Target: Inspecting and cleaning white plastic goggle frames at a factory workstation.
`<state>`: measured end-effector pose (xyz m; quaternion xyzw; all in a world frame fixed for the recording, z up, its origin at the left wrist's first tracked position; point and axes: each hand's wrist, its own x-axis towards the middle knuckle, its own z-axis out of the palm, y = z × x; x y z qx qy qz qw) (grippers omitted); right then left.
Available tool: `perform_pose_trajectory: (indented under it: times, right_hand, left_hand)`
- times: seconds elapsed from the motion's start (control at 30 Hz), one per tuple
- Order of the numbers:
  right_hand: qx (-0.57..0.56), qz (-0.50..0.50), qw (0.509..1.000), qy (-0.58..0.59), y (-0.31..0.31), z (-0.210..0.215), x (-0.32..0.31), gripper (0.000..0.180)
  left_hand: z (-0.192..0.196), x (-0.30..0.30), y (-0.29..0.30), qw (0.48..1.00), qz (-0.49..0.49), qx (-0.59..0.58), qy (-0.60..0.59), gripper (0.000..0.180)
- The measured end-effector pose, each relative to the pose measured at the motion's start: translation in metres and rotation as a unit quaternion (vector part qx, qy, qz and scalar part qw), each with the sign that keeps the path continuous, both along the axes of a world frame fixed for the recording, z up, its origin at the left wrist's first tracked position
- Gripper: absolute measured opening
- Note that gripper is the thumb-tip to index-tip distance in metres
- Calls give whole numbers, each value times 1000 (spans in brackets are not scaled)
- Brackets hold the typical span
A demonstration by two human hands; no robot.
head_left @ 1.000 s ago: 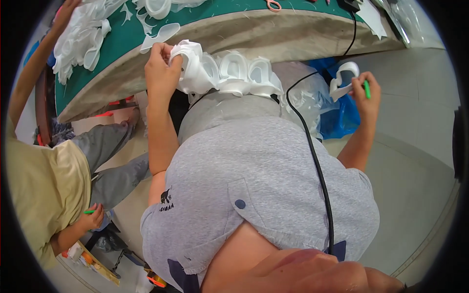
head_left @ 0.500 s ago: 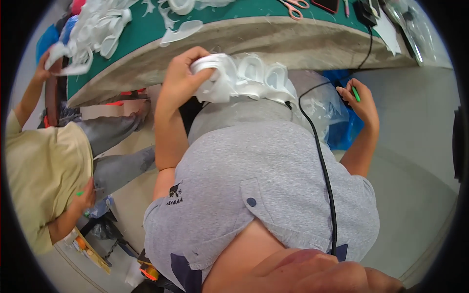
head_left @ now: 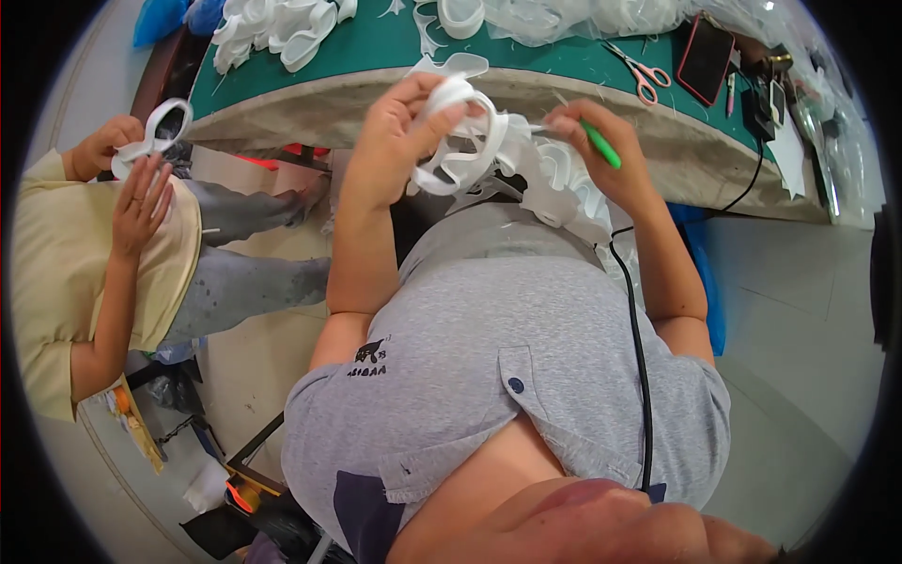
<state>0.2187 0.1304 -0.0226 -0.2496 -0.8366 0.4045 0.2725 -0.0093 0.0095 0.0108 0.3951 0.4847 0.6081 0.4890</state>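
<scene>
Raised over my lap, my left hand (head_left: pixel 406 141) grips a white goggle-shaped moulding (head_left: pixel 490 141) by its rim, thumb on top. Its open loops face to the right. Close beside it, my right hand (head_left: pixel 601 150) is closed around a slim green-handled tool (head_left: pixel 599 144). The tool's thin tip points left toward the moulding; whether it touches is too fine to tell. More white mouldings (head_left: pixel 584 193) lie on my lap below both hands, partly hidden by them.
The green-topped table (head_left: pixel 376 89) ahead holds a heap of white mouldings (head_left: pixel 282 28), pink-handled scissors (head_left: pixel 646 80), a phone (head_left: pixel 705 61) and clear plastic bags (head_left: pixel 564 19). A black cable (head_left: pixel 631 329) runs down my front. At left, a co-worker (head_left: pixel 113 254) handles a similar moulding.
My right hand has come in from the far right to the moulding with the green-handled tool. My left hand has lifted and turned the moulding. The co-worker's hands have come together; the view has shifted.
</scene>
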Motion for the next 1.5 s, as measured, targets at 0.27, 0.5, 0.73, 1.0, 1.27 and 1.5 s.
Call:
perform_pose_trajectory:
  times: [0.27,0.5,0.73,1.0,1.27,1.5]
  right_hand:
    - [-119,176,977,25,-18,10,4,25]
    - [11,18,998,52,-10,25,-5,11]
    - [32,-2,998,59,-7,21,19,9]
    - [65,-68,993,69,7,31,48,15]
    - [69,-42,995,50,10,24,49,12]
    - [-21,-21,997,71,-14,29,18,16]
  left_hand:
    - [9,-36,-20,974,161,140,79,23]
    - [18,-85,-44,855,319,-117,391,47]
    - [7,-141,-47,904,325,256,-105,66]
    - [9,-221,-43,707,573,382,-159,79]
    - [5,-179,-39,671,543,485,-144,39]
    - [16,-34,-4,861,248,351,-274,44]
